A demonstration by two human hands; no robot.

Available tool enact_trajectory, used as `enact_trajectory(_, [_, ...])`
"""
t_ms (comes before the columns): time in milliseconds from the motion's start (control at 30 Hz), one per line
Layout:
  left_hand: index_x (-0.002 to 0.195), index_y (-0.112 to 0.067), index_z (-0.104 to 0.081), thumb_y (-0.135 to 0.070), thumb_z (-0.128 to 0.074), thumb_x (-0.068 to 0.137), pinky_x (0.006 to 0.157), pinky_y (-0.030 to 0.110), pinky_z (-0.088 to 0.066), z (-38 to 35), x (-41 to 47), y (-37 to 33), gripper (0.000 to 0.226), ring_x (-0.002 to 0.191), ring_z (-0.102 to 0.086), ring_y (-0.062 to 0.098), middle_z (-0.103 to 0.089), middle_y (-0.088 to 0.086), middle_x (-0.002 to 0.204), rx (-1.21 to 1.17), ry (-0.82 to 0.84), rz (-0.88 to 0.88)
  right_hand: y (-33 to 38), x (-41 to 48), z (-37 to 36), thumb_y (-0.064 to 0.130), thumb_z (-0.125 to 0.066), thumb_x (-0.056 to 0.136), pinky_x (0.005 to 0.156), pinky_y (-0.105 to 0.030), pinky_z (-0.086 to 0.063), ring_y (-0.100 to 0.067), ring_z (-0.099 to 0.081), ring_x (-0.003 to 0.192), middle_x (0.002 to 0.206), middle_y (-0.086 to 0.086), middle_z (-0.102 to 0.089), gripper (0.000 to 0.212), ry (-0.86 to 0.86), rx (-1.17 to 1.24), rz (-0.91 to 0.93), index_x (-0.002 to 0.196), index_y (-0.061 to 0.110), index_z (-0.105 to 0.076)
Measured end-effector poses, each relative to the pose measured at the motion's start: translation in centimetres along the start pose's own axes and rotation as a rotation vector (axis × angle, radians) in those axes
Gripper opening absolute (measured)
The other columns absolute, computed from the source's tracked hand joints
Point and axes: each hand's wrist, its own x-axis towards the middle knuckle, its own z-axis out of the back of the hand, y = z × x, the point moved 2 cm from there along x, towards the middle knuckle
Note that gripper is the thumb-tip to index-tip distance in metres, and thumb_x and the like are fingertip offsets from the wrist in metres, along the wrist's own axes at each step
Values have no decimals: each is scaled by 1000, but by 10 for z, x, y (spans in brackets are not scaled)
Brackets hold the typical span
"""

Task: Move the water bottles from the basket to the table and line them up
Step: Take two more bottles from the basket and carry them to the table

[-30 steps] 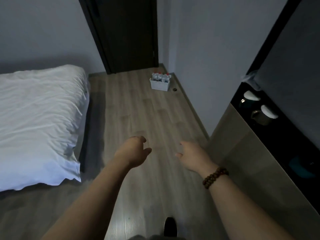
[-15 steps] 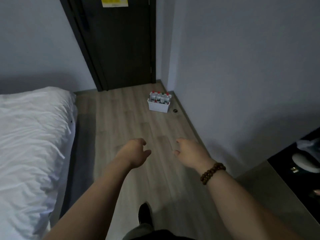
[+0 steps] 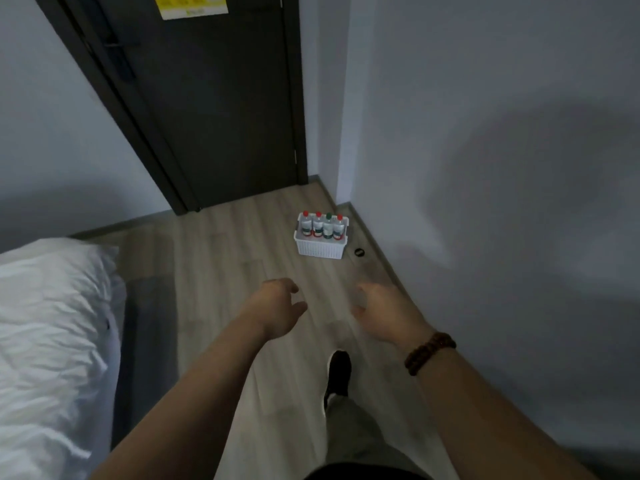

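Observation:
A white slatted basket point(image 3: 320, 247) stands on the wood floor near the corner by the right wall. Several water bottles point(image 3: 322, 225) stand upright in it, most with red caps and one with a green cap. My left hand point(image 3: 277, 308) and my right hand point(image 3: 384, 311) hang in front of me, well short of the basket, fingers loosely apart and holding nothing. A brown bead bracelet is on my right wrist. No table is in view.
A dark closed door point(image 3: 214, 98) with a yellow notice stands behind the basket. A bed with white bedding point(image 3: 48, 341) fills the left side. A grey wall point(image 3: 502, 168) runs along the right. A small black ring point(image 3: 359, 252) lies beside the basket. My dark shoe point(image 3: 337, 375) steps forward.
I have walked toward the basket, which looks nearer and larger. The dark counter at the right has left the view. Both hands stay empty and apart.

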Motion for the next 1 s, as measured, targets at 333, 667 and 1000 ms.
enact_trajectory(333, [138,-19,-60,-44,-64,96,100,36,-51,98,244,3,49,119,-62,23,-64,5,135,15,38,108,8,266,95,33,-56,99,85,-33,-55,-23,-65,104,124,-5,-66,36,61,-9,39,132,19,-60])
enact_trajectory(667, [137,-17,-60,-42,-64,97,100,34,-50,144,466,30,48,120,-60,22,-63,5,134,3,122,91,13,473,134,25,-60,99,86,-26,-46,-24,-63,116,134,-6,-65,38,110,45,-13,137,20,-59])
enact_trajectory(1000, [137,-19,-56,-37,-63,98,102,35,-49,136,705,92,43,124,-57,23,-60,5,137,10,317,39,14,677,104,28,-56,97,97,-39,-54,-25,-62,118,136,-5,-61,45,222,69,-248,140,17,-53])
